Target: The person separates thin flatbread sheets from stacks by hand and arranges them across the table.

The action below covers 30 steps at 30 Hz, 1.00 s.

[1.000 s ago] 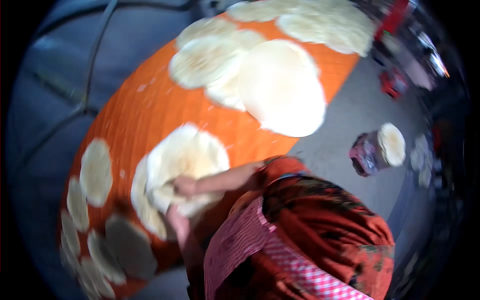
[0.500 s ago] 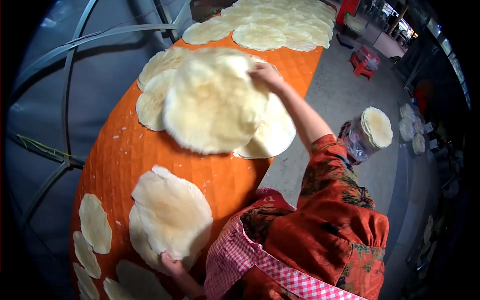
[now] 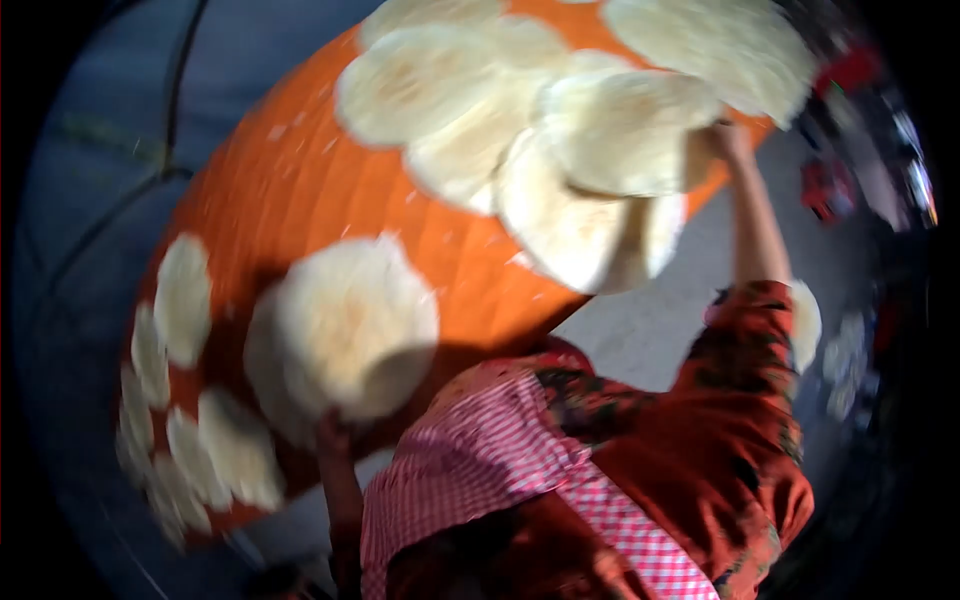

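Note:
My right hand, blurred and stretched far out to the right, is closed at the edge of a round, thin, pale flatbread. That sheet lies over other flatbreads, and its shadow falls on the one below. Closer to my body, my left hand is closed on the near edge of a second flatbread. Under that one, another flatbread sticks out on the left. The left fingertips are partly dark and smeared.
An orange-covered table carries several more overlapping flatbreads at its far side and small ones at the left edge. Right of it runs grey floor with a red stool and a round stack.
The view has swung, shifting the table upward and left. My right hand has carried its flatbread outward and down onto the others. My left hand keeps hold of the near flatbread's edge.

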Each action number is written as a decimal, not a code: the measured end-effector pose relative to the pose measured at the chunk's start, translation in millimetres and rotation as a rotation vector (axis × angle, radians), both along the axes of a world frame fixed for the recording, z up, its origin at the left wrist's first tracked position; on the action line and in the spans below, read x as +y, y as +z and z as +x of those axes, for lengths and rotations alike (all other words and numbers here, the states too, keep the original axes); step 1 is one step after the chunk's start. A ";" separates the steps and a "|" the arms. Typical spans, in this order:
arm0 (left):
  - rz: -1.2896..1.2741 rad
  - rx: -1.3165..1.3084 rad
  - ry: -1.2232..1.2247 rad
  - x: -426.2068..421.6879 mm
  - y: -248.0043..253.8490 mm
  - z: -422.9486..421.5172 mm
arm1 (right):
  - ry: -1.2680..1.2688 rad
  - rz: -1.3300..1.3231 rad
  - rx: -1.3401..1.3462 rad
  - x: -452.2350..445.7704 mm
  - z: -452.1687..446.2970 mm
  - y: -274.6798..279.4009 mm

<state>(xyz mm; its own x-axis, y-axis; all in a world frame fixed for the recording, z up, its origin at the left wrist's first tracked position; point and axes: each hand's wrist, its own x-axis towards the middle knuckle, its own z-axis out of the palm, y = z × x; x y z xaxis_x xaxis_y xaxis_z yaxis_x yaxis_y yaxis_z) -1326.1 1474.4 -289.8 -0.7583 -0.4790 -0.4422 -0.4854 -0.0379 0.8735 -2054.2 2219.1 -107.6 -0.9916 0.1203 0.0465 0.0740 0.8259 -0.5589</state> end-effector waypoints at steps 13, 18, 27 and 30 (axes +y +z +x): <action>0.680 0.293 0.662 86.9 165.7 -126.8 | 1.510 -0.335 -0.068 -450.9 406.4 32.0; 0.696 0.607 0.528 83.2 193.1 -139.6 | 1.360 -0.261 -0.018 -553.0 425.4 44.2; 0.870 0.772 0.429 49.2 139.7 -83.2 | 0.863 -0.534 -0.085 -459.2 120.8 174.7; 0.903 0.745 0.369 56.5 94.4 -52.8 | 0.630 -0.829 -0.095 -361.9 32.2 162.2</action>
<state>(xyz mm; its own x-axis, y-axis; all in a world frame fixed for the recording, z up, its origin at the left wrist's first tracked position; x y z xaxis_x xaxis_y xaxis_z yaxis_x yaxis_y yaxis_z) -1378.9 1530.8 -195.4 -0.8515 -0.4647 -0.2430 0.2892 -0.8027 0.5216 -2022.0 1857.2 54.6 -0.8810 -0.4615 0.1040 -0.1632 0.0902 -0.9825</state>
